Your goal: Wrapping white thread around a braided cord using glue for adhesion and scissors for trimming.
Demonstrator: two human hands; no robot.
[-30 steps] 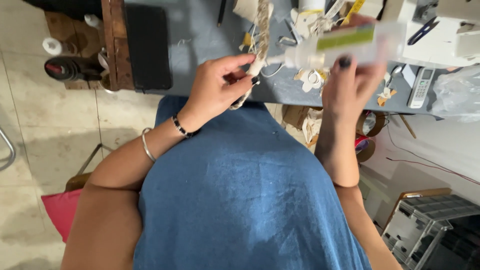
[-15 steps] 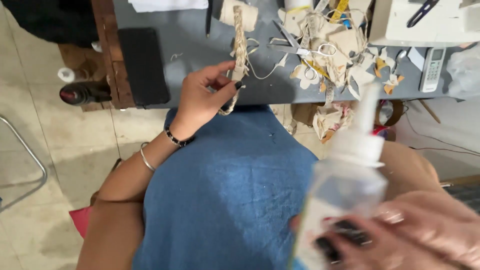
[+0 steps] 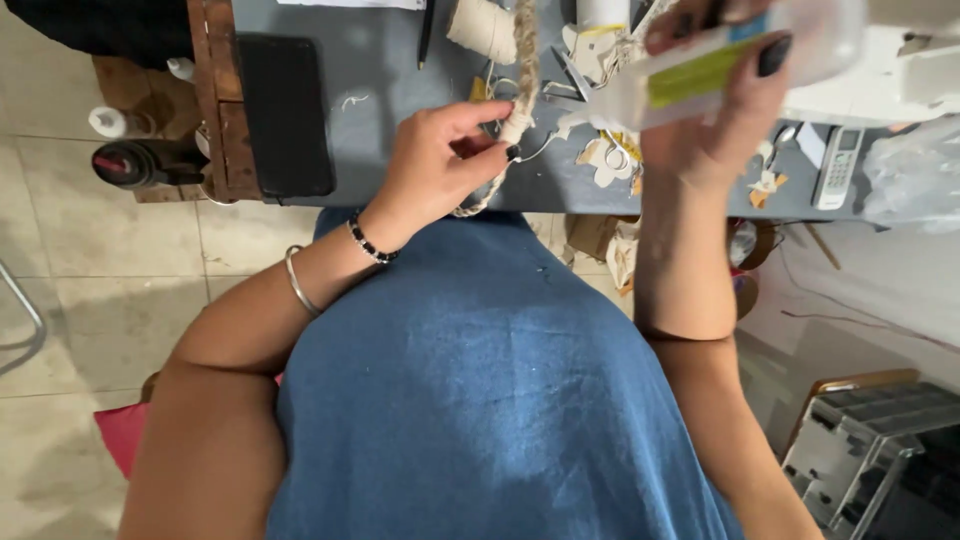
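A grey table (image 3: 380, 120) spans the upper frame. At 11 o'clock a flat black rectangular case (image 3: 284, 100) lies on it beside a brown wooden edge (image 3: 210, 100). Left of that, on the tiled floor (image 3: 90, 290), stand a dark bottle (image 3: 140, 163) and a small white-capped bottle (image 3: 108, 121). At 2 o'clock a white remote control (image 3: 836, 166) lies near a clear plastic bag (image 3: 915, 180). Paper scraps (image 3: 605, 165) lie at 1 o'clock. A grey crate (image 3: 880, 440) sits at 4 o'clock.

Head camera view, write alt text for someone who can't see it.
Seen from above, a person's left hand pinches a braided tan jute cord at the edge of a grey table, while the right hand holds a clear plastic squeeze bottle with a green label, its nozzle pointing toward the cord. Paper scraps litter the table.
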